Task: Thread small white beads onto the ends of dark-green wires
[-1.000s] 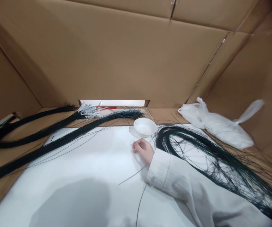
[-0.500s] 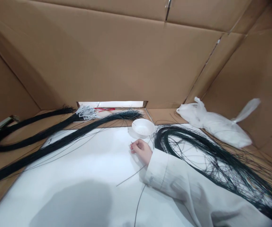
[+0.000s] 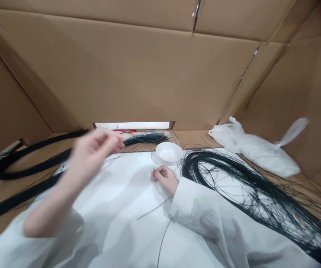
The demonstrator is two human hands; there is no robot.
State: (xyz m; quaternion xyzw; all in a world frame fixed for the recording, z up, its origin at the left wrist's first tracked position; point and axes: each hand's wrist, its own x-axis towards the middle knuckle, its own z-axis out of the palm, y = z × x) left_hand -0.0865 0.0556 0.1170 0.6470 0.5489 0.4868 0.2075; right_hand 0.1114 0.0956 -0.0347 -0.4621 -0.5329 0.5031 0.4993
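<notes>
While the right hand (image 3: 164, 178) rests on the white sheet (image 3: 127, 193) pinching a thin wire (image 3: 154, 170), the blurred left hand (image 3: 93, 150), fingertips pressed together, hovers over the dark wire bundle (image 3: 146, 138).

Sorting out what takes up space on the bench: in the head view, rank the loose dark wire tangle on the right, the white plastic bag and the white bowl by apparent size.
1. Dark wire tangle, by far the widest spread.
2. White plastic bag, though it lies farther back, so it may be understated.
3. White bowl, clearly smallest, just beyond the right hand.
</notes>
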